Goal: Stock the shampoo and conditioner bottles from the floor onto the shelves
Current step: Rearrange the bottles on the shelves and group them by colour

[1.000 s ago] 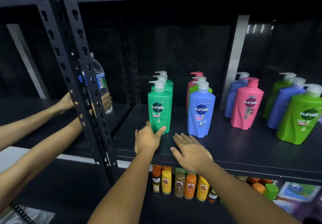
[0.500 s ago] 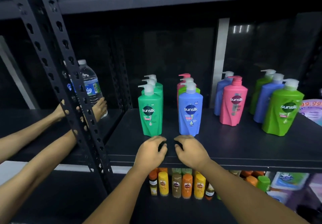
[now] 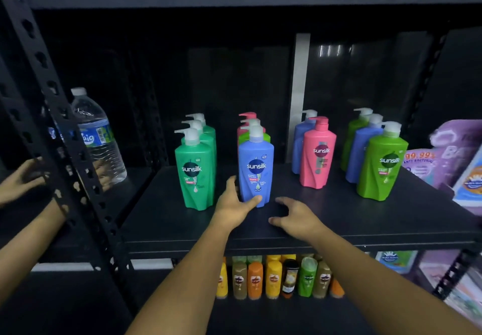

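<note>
Three teal-green bottles (image 3: 194,178), three blue bottles (image 3: 257,170), three lime-green bottles (image 3: 383,170), two pink bottles (image 3: 319,154): eleven pump-topped in all, in four rows of three, three, two and three on the shelf (image 3: 339,217). One clear water bottle (image 3: 97,139) on the neighbouring bay. Two pouches (image 3: 453,152) at the right edge. On the lower shelf (image 3: 260,316), eight small bottles (image 3: 255,280) across the front row, one of them dark; any behind too hidden to count
</note>
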A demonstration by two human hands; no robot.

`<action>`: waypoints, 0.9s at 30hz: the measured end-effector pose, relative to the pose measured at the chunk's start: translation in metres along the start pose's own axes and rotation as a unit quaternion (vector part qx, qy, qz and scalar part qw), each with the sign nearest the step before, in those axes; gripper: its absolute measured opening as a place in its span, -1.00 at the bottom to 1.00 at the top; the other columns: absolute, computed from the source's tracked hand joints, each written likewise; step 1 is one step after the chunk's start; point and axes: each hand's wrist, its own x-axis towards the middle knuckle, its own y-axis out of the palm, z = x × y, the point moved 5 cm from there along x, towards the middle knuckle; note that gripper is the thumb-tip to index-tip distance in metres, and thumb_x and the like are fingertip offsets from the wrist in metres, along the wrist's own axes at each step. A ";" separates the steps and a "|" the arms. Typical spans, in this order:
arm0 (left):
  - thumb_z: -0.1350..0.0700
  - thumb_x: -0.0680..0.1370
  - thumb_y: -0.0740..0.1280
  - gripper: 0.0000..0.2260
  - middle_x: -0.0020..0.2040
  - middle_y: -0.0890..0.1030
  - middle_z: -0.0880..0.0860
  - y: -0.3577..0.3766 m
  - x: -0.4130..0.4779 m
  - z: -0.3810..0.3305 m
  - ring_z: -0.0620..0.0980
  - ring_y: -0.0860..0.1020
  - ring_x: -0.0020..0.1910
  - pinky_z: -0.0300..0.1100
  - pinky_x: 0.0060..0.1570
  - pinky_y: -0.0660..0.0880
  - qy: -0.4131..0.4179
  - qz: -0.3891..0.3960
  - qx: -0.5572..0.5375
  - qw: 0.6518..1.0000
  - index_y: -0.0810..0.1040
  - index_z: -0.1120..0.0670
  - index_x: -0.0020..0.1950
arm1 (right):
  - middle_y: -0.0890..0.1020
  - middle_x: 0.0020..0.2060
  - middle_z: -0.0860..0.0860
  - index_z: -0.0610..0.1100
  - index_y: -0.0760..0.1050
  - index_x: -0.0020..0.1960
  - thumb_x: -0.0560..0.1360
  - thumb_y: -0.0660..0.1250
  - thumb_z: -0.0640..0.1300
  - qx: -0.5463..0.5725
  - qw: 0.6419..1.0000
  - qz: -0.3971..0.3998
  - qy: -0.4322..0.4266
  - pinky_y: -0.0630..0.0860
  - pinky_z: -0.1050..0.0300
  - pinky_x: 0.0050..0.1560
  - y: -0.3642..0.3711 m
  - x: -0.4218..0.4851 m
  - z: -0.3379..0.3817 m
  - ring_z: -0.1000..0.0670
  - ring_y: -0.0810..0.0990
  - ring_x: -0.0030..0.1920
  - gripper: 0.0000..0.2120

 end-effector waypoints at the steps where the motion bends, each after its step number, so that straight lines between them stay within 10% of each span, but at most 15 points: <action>1: -0.06 0.47 0.56 -0.32 0.20 0.61 -0.08 0.001 0.000 0.001 -0.05 0.60 0.20 -0.14 0.19 0.52 0.001 -0.006 0.009 1.000 0.32 -0.02 0.50 | 0.45 0.45 0.05 -0.06 0.36 0.53 0.50 0.48 -0.08 0.038 0.999 0.002 0.014 0.33 0.22 0.35 -0.001 0.005 -0.002 0.03 0.42 0.43 -0.36; 13: -0.41 0.32 0.39 -0.25 0.29 0.61 -0.18 0.004 0.003 0.012 0.15 0.47 0.40 0.17 0.42 0.38 0.018 -0.020 0.055 0.998 0.19 -0.28 0.43 | 0.55 0.35 -0.04 -0.17 0.36 0.49 0.56 0.42 -0.08 0.286 0.953 -0.084 0.050 0.41 0.15 0.29 -0.007 0.078 0.002 0.02 0.54 0.28 -0.45; 20: -0.21 0.55 0.42 -0.45 0.32 0.60 -0.05 0.007 0.002 0.002 0.23 0.33 0.48 0.14 0.55 0.18 0.001 -0.036 0.121 0.992 0.31 -0.04 0.42 | 0.73 0.07 0.04 -0.09 0.61 0.21 0.47 0.45 -0.36 0.317 0.948 -0.016 0.000 0.58 0.22 0.03 -0.013 0.116 0.010 0.03 0.68 0.14 -0.64; 27: -0.07 0.50 0.49 -0.57 0.22 0.60 -0.02 0.004 0.012 0.017 0.18 0.43 0.32 0.08 0.28 0.45 -0.003 -0.058 0.081 0.995 0.34 -0.08 0.25 | 0.71 0.13 0.02 -0.07 0.52 0.31 0.44 0.39 -0.51 0.288 0.956 0.036 -0.046 0.58 0.06 0.21 -0.004 0.128 0.020 0.06 0.66 0.14 -0.46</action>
